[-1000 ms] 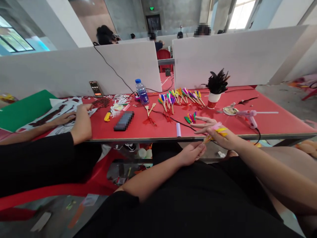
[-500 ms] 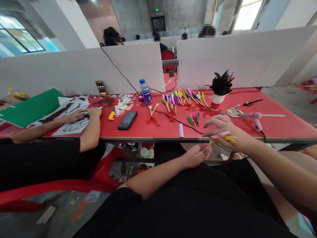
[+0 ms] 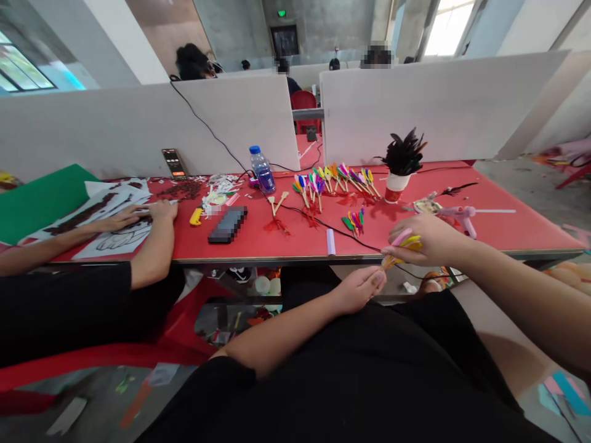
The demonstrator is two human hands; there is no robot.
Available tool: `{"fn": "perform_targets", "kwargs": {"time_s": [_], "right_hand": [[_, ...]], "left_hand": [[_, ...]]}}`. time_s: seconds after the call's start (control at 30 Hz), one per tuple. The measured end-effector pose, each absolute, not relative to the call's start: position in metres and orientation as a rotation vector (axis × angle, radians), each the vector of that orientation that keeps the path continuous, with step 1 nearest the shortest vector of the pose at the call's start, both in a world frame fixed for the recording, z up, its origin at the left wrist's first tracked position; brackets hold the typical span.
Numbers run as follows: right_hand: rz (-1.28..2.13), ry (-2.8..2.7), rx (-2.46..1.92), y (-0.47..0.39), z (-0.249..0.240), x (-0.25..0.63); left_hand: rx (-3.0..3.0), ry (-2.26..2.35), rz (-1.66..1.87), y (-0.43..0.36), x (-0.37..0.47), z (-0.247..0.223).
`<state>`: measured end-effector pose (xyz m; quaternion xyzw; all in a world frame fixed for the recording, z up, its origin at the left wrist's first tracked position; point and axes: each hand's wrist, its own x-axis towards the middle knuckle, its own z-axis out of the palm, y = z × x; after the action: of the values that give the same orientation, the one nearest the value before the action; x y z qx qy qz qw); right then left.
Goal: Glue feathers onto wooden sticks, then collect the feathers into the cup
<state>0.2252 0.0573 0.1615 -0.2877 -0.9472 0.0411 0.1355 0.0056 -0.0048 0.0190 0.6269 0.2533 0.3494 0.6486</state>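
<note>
My left hand [image 3: 360, 289] is closed, pinching the lower end of a small wooden piece with pink and yellow feathers [image 3: 409, 243] just beyond the table's front edge. Over the feathers, my right hand [image 3: 429, 237] has its thumb and fingers closed on them; part of the piece is hidden by both hands. Several finished-looking feathered sticks [image 3: 310, 186] with red threads lie in a row behind. Nearer are a small bunch of coloured feathers [image 3: 354, 221] and a lilac strip [image 3: 330, 242]. Two bare wooden sticks [image 3: 277, 204] with red threads lie to the left.
A paper cup [image 3: 396, 186] of black feathers stands at the back right, near a pink glue gun [image 3: 459, 215] with its cable. A bottle [image 3: 262, 169], a dark phone-like slab [image 3: 228, 225] and a yellow cutter [image 3: 196, 216] lie leftward. A co-worker's hands [image 3: 161, 210] rest on drawings.
My right hand's fingers, spread above the feathers before, have come down and closed around them. My left hand keeps its pinch. The view has shifted slightly to the right.
</note>
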Motion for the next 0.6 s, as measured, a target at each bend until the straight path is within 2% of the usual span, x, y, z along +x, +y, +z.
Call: {"fn": "perform_targets", "kwargs": {"time_s": [0.33,0.6], "right_hand": [[0.328,-2.776,-0.816,0.052,0.161,0.226],[0.268,-2.804,-0.76,0.039,0.166,0.228]], "left_hand": [[1.393,0.553,0.747,-0.004,0.002,0.021],[1.388,0.543,0.693,-0.001,0.004,0.022]]}}
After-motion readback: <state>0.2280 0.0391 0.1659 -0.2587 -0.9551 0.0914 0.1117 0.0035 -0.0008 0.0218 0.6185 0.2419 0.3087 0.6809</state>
